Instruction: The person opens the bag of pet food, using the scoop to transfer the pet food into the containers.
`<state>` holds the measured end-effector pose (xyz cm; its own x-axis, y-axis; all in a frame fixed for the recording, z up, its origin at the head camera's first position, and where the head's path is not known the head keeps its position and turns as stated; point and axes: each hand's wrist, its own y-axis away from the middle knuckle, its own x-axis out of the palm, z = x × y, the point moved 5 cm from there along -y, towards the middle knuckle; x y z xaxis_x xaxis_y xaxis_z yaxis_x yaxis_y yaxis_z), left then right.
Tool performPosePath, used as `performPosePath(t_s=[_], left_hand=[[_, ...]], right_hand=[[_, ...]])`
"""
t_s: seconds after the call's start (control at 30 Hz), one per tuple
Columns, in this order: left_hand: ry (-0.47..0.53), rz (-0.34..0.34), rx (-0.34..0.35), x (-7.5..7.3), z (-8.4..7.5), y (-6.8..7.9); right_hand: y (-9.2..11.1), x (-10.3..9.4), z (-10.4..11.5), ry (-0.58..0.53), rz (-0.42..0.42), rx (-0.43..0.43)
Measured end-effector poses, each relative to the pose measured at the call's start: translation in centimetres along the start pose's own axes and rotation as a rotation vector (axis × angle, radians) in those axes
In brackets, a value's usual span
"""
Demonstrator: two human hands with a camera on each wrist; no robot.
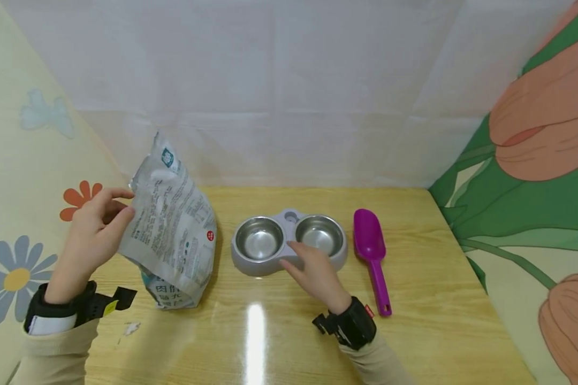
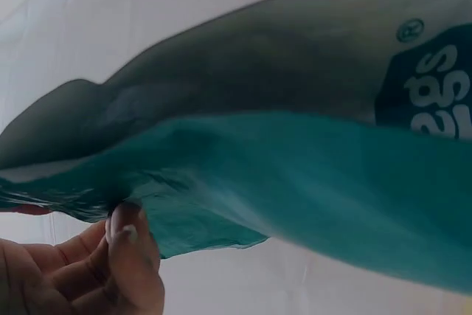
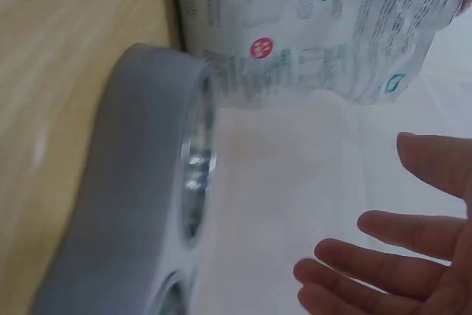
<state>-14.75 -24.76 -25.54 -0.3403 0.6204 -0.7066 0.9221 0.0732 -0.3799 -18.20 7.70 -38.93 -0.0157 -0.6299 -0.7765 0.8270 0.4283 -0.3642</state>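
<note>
A pale silver-and-teal pet food bag (image 1: 173, 230) stands on the table at the left, its upper part leaning. My left hand (image 1: 93, 227) pinches the bag's left edge between thumb and fingers. From the left wrist view, the thumb and fingers (image 2: 133, 256) meet at the teal side of the bag (image 2: 295, 175). Over the front of a grey double pet bowl (image 1: 257, 266) is my right hand (image 1: 318, 275), holding nothing. Its fingers are spread in the right wrist view, apart from the bowl's grey side (image 3: 136, 175). Both steel bowls look empty.
A magenta scoop (image 1: 370, 240) lies to the right of the double bowl, handle toward the front. White cloth (image 1: 270, 107) hangs behind the wooden table (image 1: 298, 342). Painted panels (image 1: 525, 214) flank it, and a small whitish patch (image 1: 131, 328) marks the table at front left.
</note>
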Motion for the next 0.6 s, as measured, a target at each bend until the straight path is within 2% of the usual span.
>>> performPosePath(t_s=[0.13,0.33,0.5,0.6], left_hand=[[0.02,0.023,0.007,0.2,0.1,-0.1],[0.029,0.02,0.032,0.4,-0.3,-0.3],[0.038,0.022,0.025,0.4,-0.2,-0.2],[0.043,0.024,0.022,0.3,-0.1,-0.1]], right_hand=[[-2.8,0.1,2.5,-0.091,0.049,-0.069],[-7.5,0.5,7.8,-0.259,0.168,-0.222],[-10.4,1.2,12.0,-0.292,0.287,-0.293],[-11.6,1.8,14.1,-0.296,0.346,-0.306]])
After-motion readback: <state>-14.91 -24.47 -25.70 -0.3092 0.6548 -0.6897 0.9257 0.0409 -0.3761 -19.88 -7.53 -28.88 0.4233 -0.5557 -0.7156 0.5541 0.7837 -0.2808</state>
